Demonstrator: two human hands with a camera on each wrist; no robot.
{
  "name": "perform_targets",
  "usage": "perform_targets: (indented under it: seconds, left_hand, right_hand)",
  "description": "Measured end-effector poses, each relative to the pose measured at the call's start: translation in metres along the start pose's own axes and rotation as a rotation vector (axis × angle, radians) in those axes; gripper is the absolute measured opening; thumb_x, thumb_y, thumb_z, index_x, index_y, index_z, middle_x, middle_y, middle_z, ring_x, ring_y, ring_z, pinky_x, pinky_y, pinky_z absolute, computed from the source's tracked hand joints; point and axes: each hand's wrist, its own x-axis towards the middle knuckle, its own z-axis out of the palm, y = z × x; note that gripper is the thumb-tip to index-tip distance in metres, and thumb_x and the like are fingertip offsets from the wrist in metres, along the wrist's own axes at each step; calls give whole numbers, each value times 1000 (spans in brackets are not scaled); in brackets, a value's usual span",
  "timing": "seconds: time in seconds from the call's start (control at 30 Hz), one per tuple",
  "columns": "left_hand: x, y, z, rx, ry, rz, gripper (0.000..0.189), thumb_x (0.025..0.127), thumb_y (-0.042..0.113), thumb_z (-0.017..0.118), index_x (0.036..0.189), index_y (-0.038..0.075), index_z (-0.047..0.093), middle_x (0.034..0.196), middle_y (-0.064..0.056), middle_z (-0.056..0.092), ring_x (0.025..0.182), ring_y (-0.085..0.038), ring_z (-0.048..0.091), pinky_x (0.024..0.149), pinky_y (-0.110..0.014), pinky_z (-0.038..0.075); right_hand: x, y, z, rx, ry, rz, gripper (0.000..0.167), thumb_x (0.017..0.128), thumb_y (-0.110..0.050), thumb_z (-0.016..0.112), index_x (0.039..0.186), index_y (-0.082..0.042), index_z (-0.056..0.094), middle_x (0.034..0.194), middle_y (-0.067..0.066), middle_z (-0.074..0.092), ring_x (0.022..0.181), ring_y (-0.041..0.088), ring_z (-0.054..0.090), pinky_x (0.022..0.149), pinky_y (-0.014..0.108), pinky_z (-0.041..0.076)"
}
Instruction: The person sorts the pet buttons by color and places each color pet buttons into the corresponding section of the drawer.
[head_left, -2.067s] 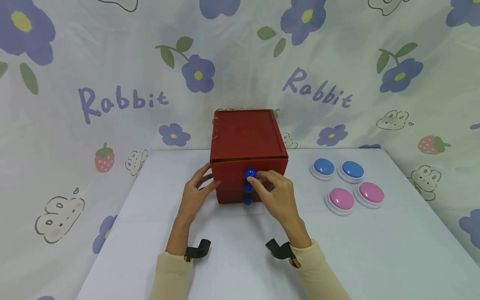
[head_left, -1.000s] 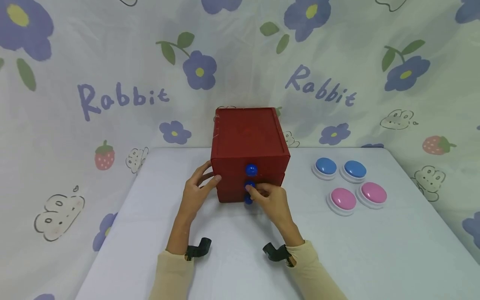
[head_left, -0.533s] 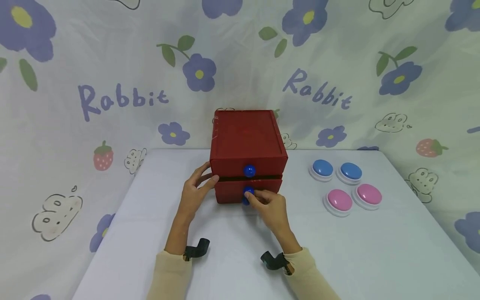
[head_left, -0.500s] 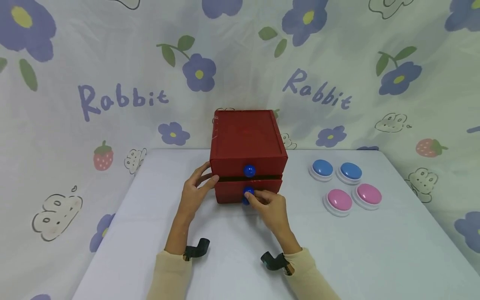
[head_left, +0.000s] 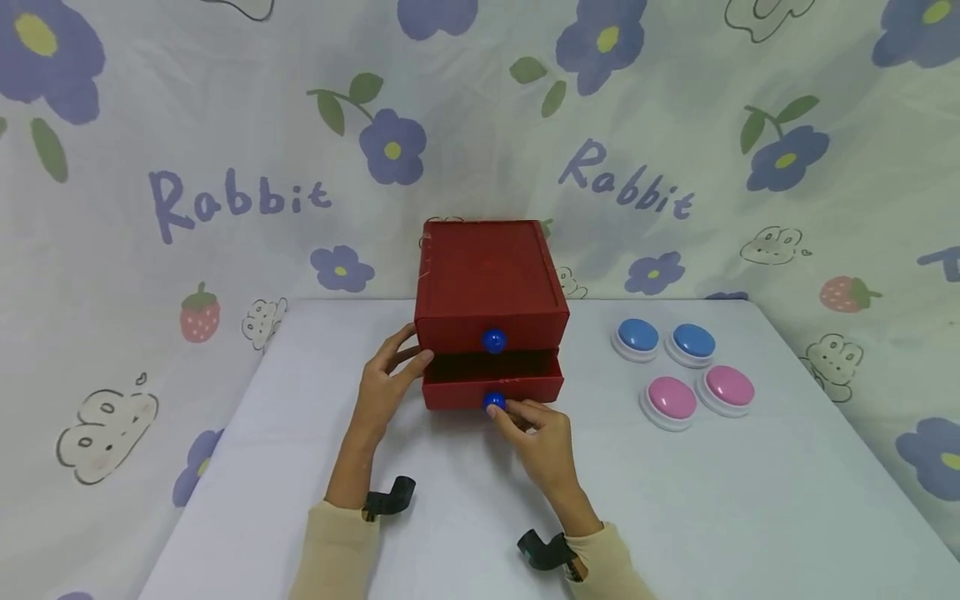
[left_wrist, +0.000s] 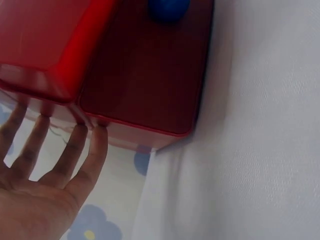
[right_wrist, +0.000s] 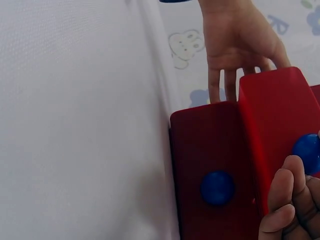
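Drawer cabinet (head_left: 491, 267) stands on tabletop (head_left: 457, 517), toward the rear edge; backdrop (head_left: 480, 75) behind it. Top drawer (head_left: 453, 335) sits flush above; middle drawer (head_left: 532, 390) juts out below it, toward the person; bottom drawer (right_wrist: 215, 145) lies underneath, set back. One knob (head_left: 494, 341) per drawer front. Left hand (head_left: 380, 392) against cabinet's left side; right hand (head_left: 545, 442) before the middle drawer, at its knob. Right of cabinet, well apart: four push buttons (head_left: 671, 398), two behind, two before.
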Motion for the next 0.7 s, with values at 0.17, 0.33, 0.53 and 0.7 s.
perform_targets:
  seconds: [0.17, 0.33, 0.53, 0.7]
  left_hand:
    - [1, 1, 0, 11, 4, -23, 59, 96, 27, 70, 150, 27, 47, 149, 5, 47, 130, -23, 49, 90, -25, 53]
    - [-4, 17, 2, 16, -7, -37, 62, 97, 23, 68, 153, 18, 43, 152, -2, 44, 132, -29, 47, 90, -25, 52]
    - [-9, 33, 5, 28, -9, -24, 61, 98, 22, 67, 153, 14, 42, 152, -4, 44, 132, -31, 47, 92, -24, 51]
    - [-9, 34, 5, 33, -9, -35, 61, 97, 23, 67, 153, 16, 43, 152, -2, 45, 132, -29, 47, 93, -26, 51]
  right_hand:
    - [-4, -2, 0, 12, 17, -3, 12, 83, -18, 83, 91, -9, 81, 74, -9, 67, 69, 12, 59, 63, 25, 51]
    - [-9, -15, -1, -18, 16, 27, 10, 81, -6, 83, 90, -3, 80, 71, -3, 64, 67, 13, 56, 60, 25, 50]
    - [-14, -43, -8, -12, 20, -24, 10, 80, 0, 81, 89, 3, 78, 69, 0, 63, 66, 10, 54, 59, 24, 50]
    - [-20, -37, -8, -1, 26, -35, 8, 81, -3, 82, 88, -1, 79, 70, -3, 63, 66, 9, 54, 58, 25, 50]
